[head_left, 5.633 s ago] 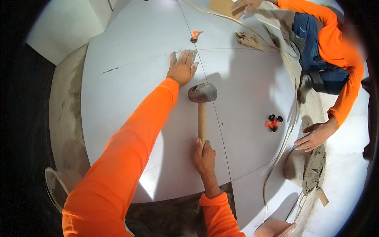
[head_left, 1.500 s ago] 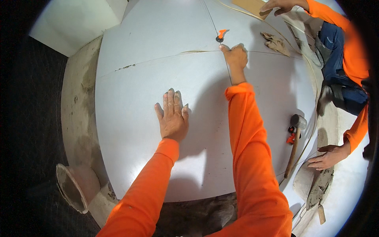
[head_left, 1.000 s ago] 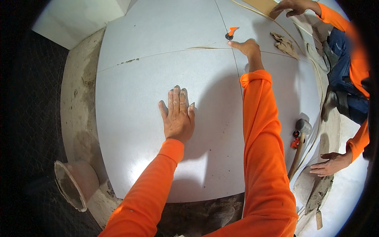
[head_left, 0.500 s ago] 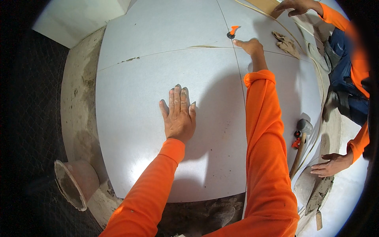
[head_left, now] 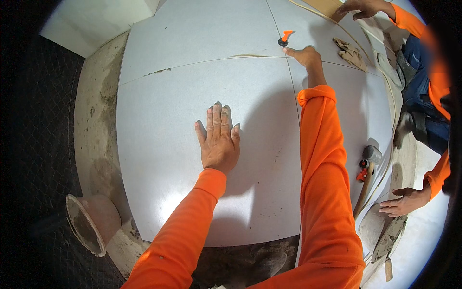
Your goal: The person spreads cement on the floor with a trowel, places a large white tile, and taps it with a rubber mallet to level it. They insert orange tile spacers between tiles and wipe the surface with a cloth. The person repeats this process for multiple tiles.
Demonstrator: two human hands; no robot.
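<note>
My left hand [head_left: 220, 139] lies flat on a large light grey tile [head_left: 168, 115], fingers spread and pointing away from me, holding nothing. My right hand [head_left: 309, 59] rests farther off, near where the tile joints cross. Its thumb stretches left and ends just below a tile-levelling clip with an orange handle [head_left: 287, 35] and a black round base. A small gap seems to part thumb and clip; whether they touch is hard to tell. The other fingers of that hand are mostly hidden behind its back. Thin joints run between this tile and its neighbours.
At right a co-worker [head_left: 428, 96] crouches, one hand [head_left: 409, 201] low by a mortar-covered trowel [head_left: 389, 236]. A rubber mallet [head_left: 371, 155] lies beside orange-and-black clips [head_left: 362, 174]. Gloves [head_left: 350, 53] and a cable [head_left: 353, 36] lie beyond. A mortar-crusted bucket [head_left: 98, 221] tips at left, beside dark netting [head_left: 41, 139].
</note>
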